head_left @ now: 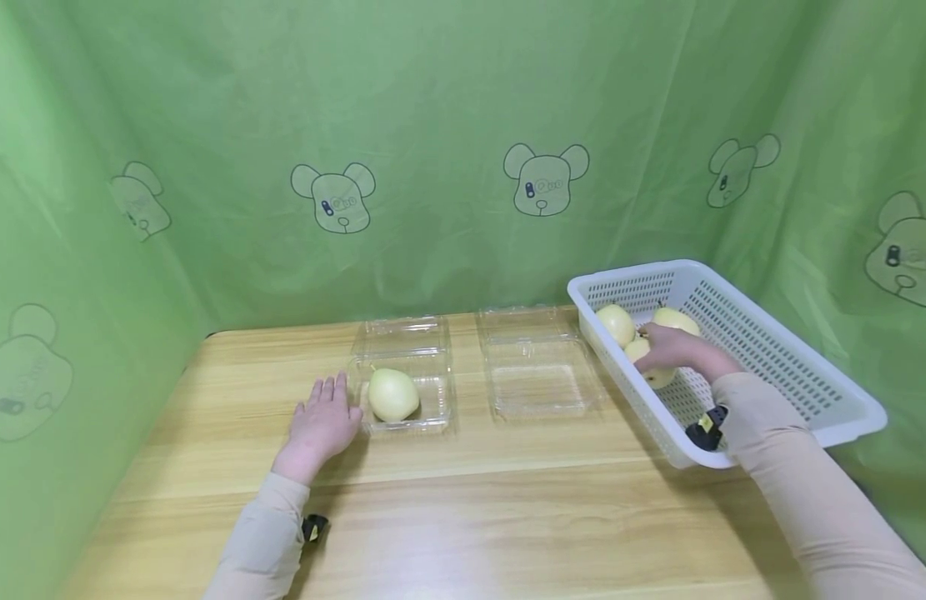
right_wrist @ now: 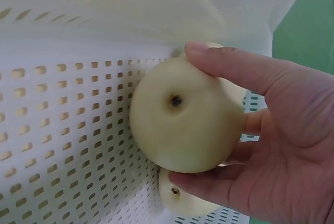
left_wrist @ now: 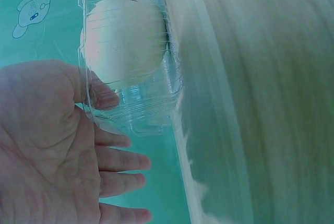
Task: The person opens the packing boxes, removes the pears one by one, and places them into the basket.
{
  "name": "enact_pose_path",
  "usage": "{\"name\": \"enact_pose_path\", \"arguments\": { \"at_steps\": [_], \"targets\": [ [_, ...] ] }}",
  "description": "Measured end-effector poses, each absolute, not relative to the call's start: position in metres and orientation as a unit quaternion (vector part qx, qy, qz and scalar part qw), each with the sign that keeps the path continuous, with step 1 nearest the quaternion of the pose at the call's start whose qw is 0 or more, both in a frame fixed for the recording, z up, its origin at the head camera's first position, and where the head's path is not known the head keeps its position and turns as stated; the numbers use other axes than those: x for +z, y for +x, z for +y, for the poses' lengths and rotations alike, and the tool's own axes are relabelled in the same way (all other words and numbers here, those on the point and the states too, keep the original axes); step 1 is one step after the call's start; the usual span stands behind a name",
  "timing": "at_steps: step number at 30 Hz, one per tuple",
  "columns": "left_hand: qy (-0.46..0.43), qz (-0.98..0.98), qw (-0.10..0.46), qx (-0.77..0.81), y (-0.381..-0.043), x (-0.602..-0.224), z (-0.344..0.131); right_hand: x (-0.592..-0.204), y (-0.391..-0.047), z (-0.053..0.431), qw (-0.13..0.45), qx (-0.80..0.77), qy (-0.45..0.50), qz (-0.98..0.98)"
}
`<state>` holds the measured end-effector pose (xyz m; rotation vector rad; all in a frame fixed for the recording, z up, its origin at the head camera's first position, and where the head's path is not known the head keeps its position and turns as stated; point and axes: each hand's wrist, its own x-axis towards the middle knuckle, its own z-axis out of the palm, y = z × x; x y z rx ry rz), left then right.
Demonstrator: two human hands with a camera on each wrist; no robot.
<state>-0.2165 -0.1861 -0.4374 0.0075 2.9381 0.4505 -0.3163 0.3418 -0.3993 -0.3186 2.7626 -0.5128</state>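
Observation:
My left hand (head_left: 323, 425) lies with straight fingers beside an open clear plastic clamshell box (head_left: 434, 398) that holds one pale yellow pear (head_left: 392, 395). In the left wrist view its thumb (left_wrist: 104, 98) is at the box wall; whether they touch, I cannot tell. Over on the right, my right hand (head_left: 680, 348) reaches into a white perforated basket (head_left: 793, 354). It grips a pear (right_wrist: 182, 114), thumb on one side and fingers curled round the other. Another pear (right_wrist: 182, 198) shows below that one. In the head view more pears (head_left: 616, 323) lie around the hand.
A second open clamshell box (head_left: 541, 387), with no fruit in it, stands between the first box and the basket. Both lids lean back towards the green curtain (head_left: 447, 250) behind the wooden table (head_left: 463, 517). The basket overhangs the table's right side.

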Motion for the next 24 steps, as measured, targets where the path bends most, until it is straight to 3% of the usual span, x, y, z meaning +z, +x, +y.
{"name": "enact_pose_path", "arguments": {
  "at_steps": [14, 24],
  "targets": [
    [0.002, 0.984, 0.085, 0.158, -0.216, -0.437, -0.186, -0.391, -0.312, 0.351, 0.215, -0.261, -0.065, 0.939],
    [0.004, 0.985, 0.082, 0.155, -0.217, -0.437, -0.187, -0.388, -0.312, 0.358, 0.205, -0.294, -0.063, 0.931]
  ]
}}
